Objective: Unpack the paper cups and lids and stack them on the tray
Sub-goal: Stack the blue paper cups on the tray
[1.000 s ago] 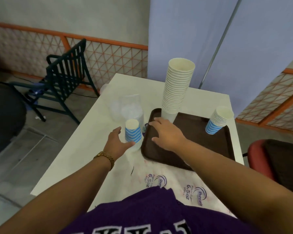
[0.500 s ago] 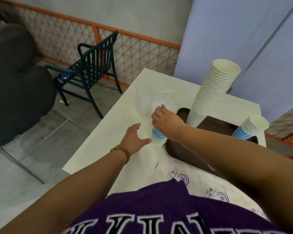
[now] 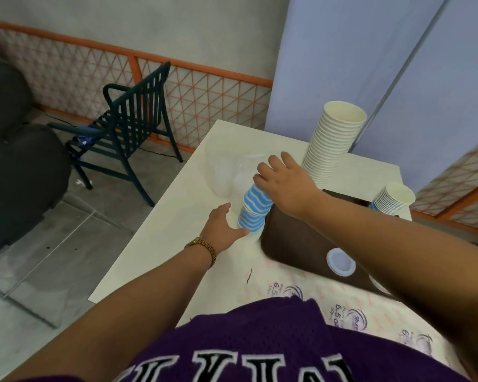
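Progress looks well past the midpoint, judging from the single head view. On the brown tray a tall column of plain white cups already stands at the far left corner, and a shorter stack of blue-striped cups leans at the far right; a white lid lies flat on the near part of the tray, with what may be a second one mostly hidden under the right forearm. Just beside the tray's left edge, on the white table, a small stack of blue wavy cups is in hand: the right hand covers its top, fingers draped over the uppermost cup, though whether they actually grip it or merely rest there I cannot tell, while the left hand is spread and relaxed, thumb touching the base of the stack as if to steady it. Clear plastic packaging sits crumpled behind the stack, and a printed wrapper lies flat along the near edge of the table. What seems left is to carry this last small stack onto the tray, probably joining it to the blue stack, and to gather any lids into their own pile.
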A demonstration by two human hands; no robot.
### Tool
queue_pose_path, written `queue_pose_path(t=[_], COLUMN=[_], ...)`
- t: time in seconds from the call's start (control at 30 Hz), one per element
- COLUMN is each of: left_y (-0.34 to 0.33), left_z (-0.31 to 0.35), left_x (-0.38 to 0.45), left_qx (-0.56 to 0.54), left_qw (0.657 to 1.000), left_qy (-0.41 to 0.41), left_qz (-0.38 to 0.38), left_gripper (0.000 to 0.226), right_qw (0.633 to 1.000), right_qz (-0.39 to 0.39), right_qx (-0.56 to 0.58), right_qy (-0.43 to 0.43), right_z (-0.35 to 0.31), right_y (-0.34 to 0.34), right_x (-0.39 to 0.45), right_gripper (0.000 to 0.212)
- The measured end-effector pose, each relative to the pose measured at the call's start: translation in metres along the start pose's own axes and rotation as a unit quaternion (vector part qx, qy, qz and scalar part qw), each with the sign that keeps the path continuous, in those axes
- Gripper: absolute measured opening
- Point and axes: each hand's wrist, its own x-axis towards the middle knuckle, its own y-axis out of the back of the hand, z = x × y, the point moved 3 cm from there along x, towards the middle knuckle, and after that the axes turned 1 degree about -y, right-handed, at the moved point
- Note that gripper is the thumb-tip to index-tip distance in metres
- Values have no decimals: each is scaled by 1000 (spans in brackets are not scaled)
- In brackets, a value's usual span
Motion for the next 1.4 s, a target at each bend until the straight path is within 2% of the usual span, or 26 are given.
queue_pose_path(t=[0.1,0.17,0.23,0.3,0.37,0.4,0.5,0.57,0.67,0.7,0.77,0.8,0.87,0.93,1.1,1.2,1.27,1.4], left_y=[-6,-10,-13,-16,-23,-26,-28,-30,-32,-34,-35,-35,-36,-36,-39,-42,-43,-44], left_z=[10,18,26,34,31,31,40,41,39,39,39,39,38,37,39,40,39,34], left_x=[4,6,8,10,16,18,14,16,19,19,20,20,21,23,22,22,21,26], left_qx=[-4,-11,-26,-48,-60,-63,-75,-78,-73,-71,-70,-69,-65,-63,-56,-55,-56,-56], left_qw=[1000,1000,999,997,996,995,995,994,995,995,995,995,995,994,994,993,993,993], left_qy=[-14,-23,-35,-55,-64,-70,-59,-52,-57,-56,-50,-50,-55,-58,-62,-63,-62,-51], left_qz=[-5,-7,-1,9,25,29,43,47,48,48,51,54,60,66,74,81,86,92], left_gripper=[93,93,82,71,81,82,62,49,54,57,60,60,61,61,60,60,59,61], right_qw=[993,977,944,883,791,723,453,314,157,119,78,70,68,90,243,326,366,412], right_qz=[16,-3,-78,-172,-198,-177,-68,-53,-12,2,22,30,48,69,101,101,105,96], right_qx=[61,119,197,290,415,506,726,791,850,858,869,869,857,841,745,660,607,529], right_qy=[-103,-177,-254,-325,-404,-436,-513,-522,-503,-499,-488,-488,-509,-529,-613,-669,-697,-736], right_z=[21,32,38,37,33,30,15,3,-10,-12,-12,-11,-3,8,59,97,118,148], right_y=[-3,-8,-17,-28,-41,-43,-46,-45,-49,-52,-53,-53,-56,-58,-74,-86,-93,-110], right_x=[-21,-40,-61,-80,-100,-108,-128,-138,-154,-160,-170,-174,-181,-185,-211,-234,-245,-257], right_gripper=[33,35,53,66,72,72,64,61,66,74,90,90,69,52,41,62,62,67])
